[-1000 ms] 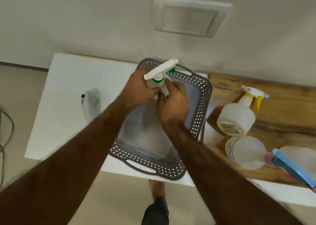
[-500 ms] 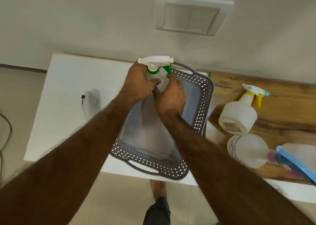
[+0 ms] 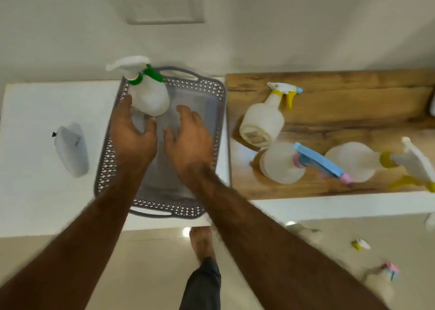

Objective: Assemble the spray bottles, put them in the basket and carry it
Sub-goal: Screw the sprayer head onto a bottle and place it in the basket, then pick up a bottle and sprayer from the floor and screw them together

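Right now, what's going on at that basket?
A person is loading spray bottles into the grey basket. The green-trigger bottle lies in its far left corner, with the left hand open at its base; whether they touch is unclear. The right hand hangs open over the basket's middle, holding nothing. Three more assembled bottles, yellow, blue and pink and another yellow, wait on the wooden board.

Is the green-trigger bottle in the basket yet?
In. The green-trigger bottle lies inside the basket, at its far left corner, sprayer fitted.
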A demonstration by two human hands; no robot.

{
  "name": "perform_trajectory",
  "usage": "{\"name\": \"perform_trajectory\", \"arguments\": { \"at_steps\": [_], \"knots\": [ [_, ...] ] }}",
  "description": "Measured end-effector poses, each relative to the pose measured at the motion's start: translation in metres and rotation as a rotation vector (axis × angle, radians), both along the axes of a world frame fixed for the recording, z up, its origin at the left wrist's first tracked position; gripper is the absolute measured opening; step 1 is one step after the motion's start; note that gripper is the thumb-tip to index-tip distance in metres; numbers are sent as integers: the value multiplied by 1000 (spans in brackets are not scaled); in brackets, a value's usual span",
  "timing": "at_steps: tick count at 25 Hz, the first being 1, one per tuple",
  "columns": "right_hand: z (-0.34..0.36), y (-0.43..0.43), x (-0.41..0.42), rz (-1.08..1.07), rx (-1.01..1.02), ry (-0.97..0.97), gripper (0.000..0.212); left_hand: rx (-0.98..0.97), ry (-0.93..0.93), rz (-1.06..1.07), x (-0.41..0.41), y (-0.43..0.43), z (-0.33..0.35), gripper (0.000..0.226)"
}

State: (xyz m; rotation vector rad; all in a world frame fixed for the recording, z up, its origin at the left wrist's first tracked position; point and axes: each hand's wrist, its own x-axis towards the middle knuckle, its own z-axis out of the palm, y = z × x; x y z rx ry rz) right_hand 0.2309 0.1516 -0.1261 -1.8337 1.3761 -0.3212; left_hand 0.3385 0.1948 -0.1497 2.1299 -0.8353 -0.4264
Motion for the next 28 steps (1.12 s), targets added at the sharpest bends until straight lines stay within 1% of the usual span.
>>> {"name": "perform_trajectory", "arguments": {
  "at_steps": [3, 6, 9, 12, 14, 16, 19, 21, 23, 24, 25, 28],
  "knots": [
    [17, 28, -51, 10, -42, -54, 37, -30, -41, -115, -64, 35, -3, 36],
    [21, 55, -128, -72, -56, -81, 28, -85, -16, -204, -143, 55, 3, 18],
    [17, 77, -221, -251, -58, -112, 31, -108, -21, -293, -231, 66, 10, 20],
    [2, 97, -313, -403, -36, -74, 28, -51, 57, -389, -324, 71, 5, 15],
    [-18, 108, -381, -504, -22, -52, 25, 9, 138, -488, -393, 71, -14, 13],
    [-53, 120, -444, -609, -4, -28, 23, 90, 182, -626, -455, 71, -45, 14],
    [-127, 139, -527, -769, 75, 23, 21, 263, 231, -791, -540, 71, -120, 15],
    [-169, 147, -566, -838, 106, 54, 20, 370, 230, -821, -572, 66, -163, 16],
    [-225, 156, -611, -914, 164, 112, 19, 500, 176, -846, -598, 65, -222, 26],
    [-257, 161, -633, -958, 204, 161, 19, 578, 128, -868, -607, 65, -252, 35],
    [-291, 165, -655, -1010, 255, 213, 20, 664, 85, -878, -611, 66, -282, 49],
    [-369, 174, -704, -1113, 389, 336, 25, 909, 4, -876, -602, 75, -345, 104]
  ]
}}
